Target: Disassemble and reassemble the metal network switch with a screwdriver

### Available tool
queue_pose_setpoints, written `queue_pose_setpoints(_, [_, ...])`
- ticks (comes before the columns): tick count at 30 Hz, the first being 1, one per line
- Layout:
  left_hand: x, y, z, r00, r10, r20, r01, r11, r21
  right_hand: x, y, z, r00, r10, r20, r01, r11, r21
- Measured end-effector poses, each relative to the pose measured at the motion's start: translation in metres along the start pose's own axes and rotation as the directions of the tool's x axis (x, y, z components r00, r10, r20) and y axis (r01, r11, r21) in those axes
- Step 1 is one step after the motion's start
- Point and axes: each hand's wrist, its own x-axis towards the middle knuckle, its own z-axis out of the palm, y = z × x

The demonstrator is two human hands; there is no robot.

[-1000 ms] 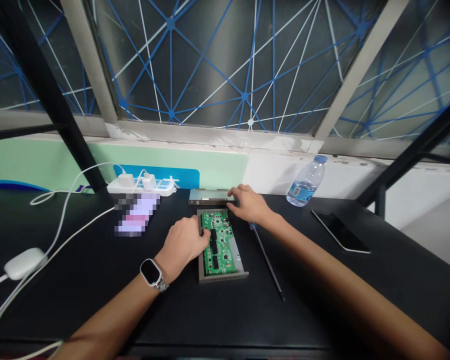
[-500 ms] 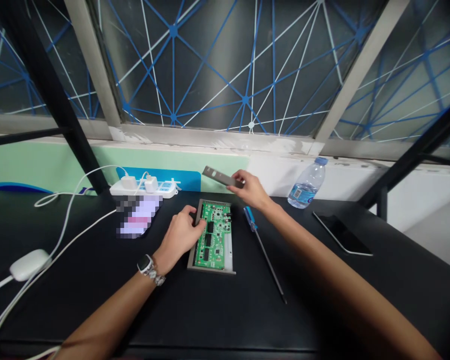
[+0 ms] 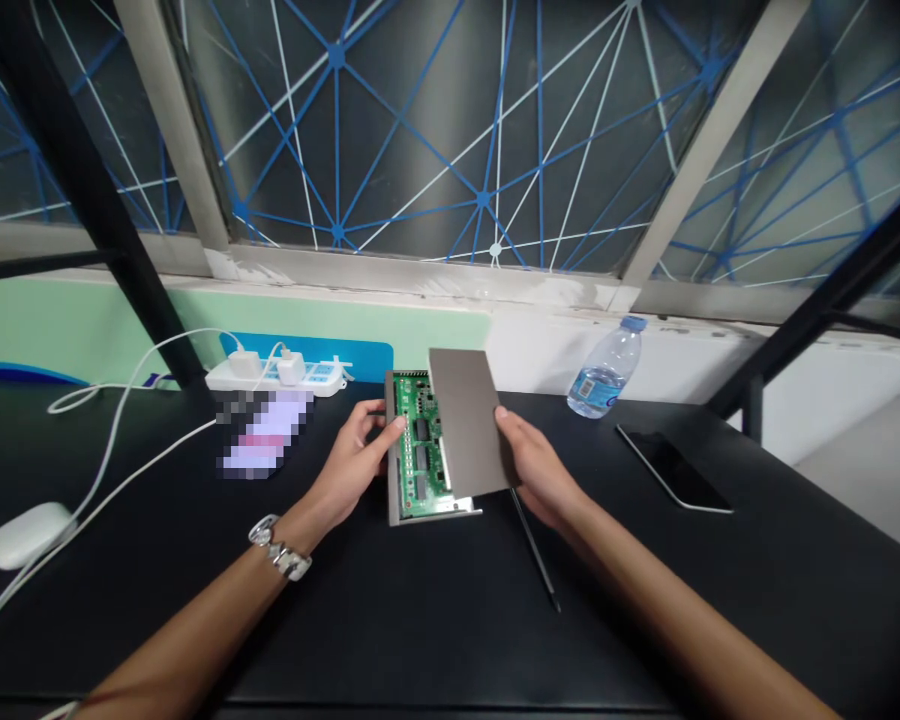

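A grey metal case tray (image 3: 399,510) with a green circuit board (image 3: 418,448) in it lies on the black table (image 3: 420,630). My left hand (image 3: 349,465) grips the tray's left edge, fingers curled on it. My right hand (image 3: 536,470) holds a flat grey metal cover plate (image 3: 469,420) by its right edge, tilted over the right half of the board. A watch sits on my left wrist.
A thin screwdriver (image 3: 536,560) lies right of the tray, partly under my right hand. A water bottle (image 3: 604,368) and a dark phone (image 3: 671,467) are at the right. A white power strip (image 3: 274,375), white cables, a white adapter (image 3: 22,533) and a blurred item are at the left.
My right hand lifted the cover plate from behind the tray and brought it down over the board. The left hand shifted its grip on the tray's left edge, turning the tray slightly.
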Motion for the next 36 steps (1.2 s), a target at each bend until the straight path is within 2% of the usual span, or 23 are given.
queue_pose_setpoints(4, [-0.001, 0.0, 0.001, 1.0, 0.011, -0.005, -0.011, 1.0, -0.012, -0.011, 0.018, 0.015, 1.0, 0.0, -0.009, 0.0, 0.999, -0.039])
queue_pose_setpoints(9, [-0.003, -0.003, 0.004, 1.0, 0.011, 0.011, -0.01, 1.0, -0.016, -0.015, 0.033, 0.018, 0.999, -0.033, 0.024, 0.035, 0.995, -0.089])
queue_pose_setpoints(13, [-0.002, -0.004, 0.003, 1.0, 0.006, 0.02, -0.006, 1.0, -0.026, -0.014, 0.03, 0.015, 0.998, -0.066, 0.011, 0.067, 0.984, -0.166])
queue_pose_setpoints(18, [0.0, -0.005, 0.001, 1.0, 0.011, 0.028, -0.011, 1.0, -0.028, -0.01, 0.024, 0.01, 0.986, -0.166, -0.032, 0.151, 0.953, -0.264])
queue_pose_setpoints(25, [-0.002, -0.003, 0.003, 0.999, 0.005, 0.037, -0.004, 1.0, -0.019, -0.011, 0.037, 0.011, 0.987, -0.16, 0.019, 0.156, 0.919, -0.361])
queue_pose_setpoints(36, [-0.005, -0.005, 0.003, 0.995, -0.024, 0.1, 0.031, 0.997, -0.071, -0.02, 0.03, 0.017, 0.986, -0.134, 0.102, 0.157, 0.95, -0.271])
